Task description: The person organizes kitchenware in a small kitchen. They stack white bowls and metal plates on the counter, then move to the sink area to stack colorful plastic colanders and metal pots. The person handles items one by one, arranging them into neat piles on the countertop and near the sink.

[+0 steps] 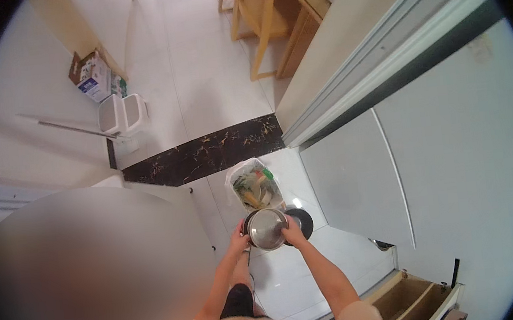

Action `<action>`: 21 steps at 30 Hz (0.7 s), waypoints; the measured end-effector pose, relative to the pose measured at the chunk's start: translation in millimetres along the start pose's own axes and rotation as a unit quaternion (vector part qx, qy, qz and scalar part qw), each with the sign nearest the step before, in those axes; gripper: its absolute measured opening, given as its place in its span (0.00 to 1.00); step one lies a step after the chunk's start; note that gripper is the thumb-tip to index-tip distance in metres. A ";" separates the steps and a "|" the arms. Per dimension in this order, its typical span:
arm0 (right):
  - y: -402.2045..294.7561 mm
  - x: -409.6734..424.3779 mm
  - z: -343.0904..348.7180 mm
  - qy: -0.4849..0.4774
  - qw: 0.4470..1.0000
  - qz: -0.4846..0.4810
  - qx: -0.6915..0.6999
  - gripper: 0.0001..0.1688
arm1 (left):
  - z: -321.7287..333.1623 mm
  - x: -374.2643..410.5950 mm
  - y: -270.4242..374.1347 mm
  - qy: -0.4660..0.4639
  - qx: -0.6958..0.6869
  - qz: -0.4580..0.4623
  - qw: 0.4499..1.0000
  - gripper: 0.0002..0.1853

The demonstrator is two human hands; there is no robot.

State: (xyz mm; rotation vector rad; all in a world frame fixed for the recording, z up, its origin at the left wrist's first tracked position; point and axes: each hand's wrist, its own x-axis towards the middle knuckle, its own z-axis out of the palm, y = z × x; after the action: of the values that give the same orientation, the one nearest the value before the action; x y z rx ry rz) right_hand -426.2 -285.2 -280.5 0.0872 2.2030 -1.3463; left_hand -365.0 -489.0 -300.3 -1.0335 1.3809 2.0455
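Observation:
Between my two hands is a round stainless steel pot or bowl (268,229), its shiny inside facing up. My left hand (238,239) grips its left rim. On the opposite side my right hand (294,232) holds the rim, thumb over the edge. A dark round part shows behind the pot's left side; I cannot tell whether it belongs to it. Just beyond the pot, on the floor, stands a bin lined with a white plastic bag (229,184), with food scraps (257,190) inside. A black round object (306,222) lies partly hidden behind my right hand.
A dark marble threshold strip (205,153) crosses the white tiled floor. Ahead are white lidded bins (123,111), a cardboard box (93,78) and a wooden chair (255,9). An open wooden drawer (402,298) is at lower right. A blurred patch hides the lower left.

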 end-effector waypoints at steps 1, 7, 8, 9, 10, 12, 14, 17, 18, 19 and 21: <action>5.2 27.7 6.9 0.023 0.999 0.025 -0.027 0.33 | -4.1 34.4 -0.1 0.012 0.068 0.058 0.996 0.38; 53.8 132.1 54.3 -0.047 0.982 0.136 -0.123 0.44 | -14.9 171.7 23.9 0.114 0.377 0.167 0.904 0.36; 73.3 146.3 57.6 -0.066 0.979 0.101 -0.167 0.44 | -8.1 187.1 30.9 0.112 0.394 0.187 0.893 0.36; 90.0 154.0 67.8 -0.096 0.971 0.061 -0.209 0.43 | -14.8 199.5 31.3 0.120 0.412 0.203 0.880 0.36; 65.0 148.4 63.6 -0.145 0.952 0.080 -0.258 0.39 | -18.8 208.0 30.1 0.128 0.427 0.216 0.869 0.36; 63.2 143.3 61.4 -0.181 0.950 0.049 -0.250 0.35 | -18.8 216.5 29.8 0.135 0.435 0.202 0.867 0.35; 55.0 126.1 47.9 -0.198 0.954 0.038 -0.223 0.29 | -10.8 207.4 28.0 0.141 0.441 0.243 0.853 0.34; 41.5 88.6 11.6 -0.246 0.936 0.058 -0.243 0.28 | 5.8 173.5 27.8 0.170 0.461 0.218 0.843 0.32; 44.0 66.8 -2.8 -0.209 0.947 0.041 -0.242 0.25 | 12.0 155.8 31.6 0.149 0.439 0.189 0.866 0.30; 45.1 49.7 -14.7 -0.210 0.944 0.045 -0.251 0.24 | 13.4 138.3 31.1 0.148 0.440 0.186 0.866 0.29; 44.1 11.3 -37.5 -0.217 0.936 0.047 -0.272 0.23 | 13.1 90.1 19.1 0.151 0.440 0.181 0.867 0.27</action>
State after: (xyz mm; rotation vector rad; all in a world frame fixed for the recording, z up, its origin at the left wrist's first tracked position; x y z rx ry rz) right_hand -437.0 -234.4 -308.3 -0.2810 2.0670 -0.5881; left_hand -438.1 -487.5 -357.9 -0.7046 2.4784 1.1707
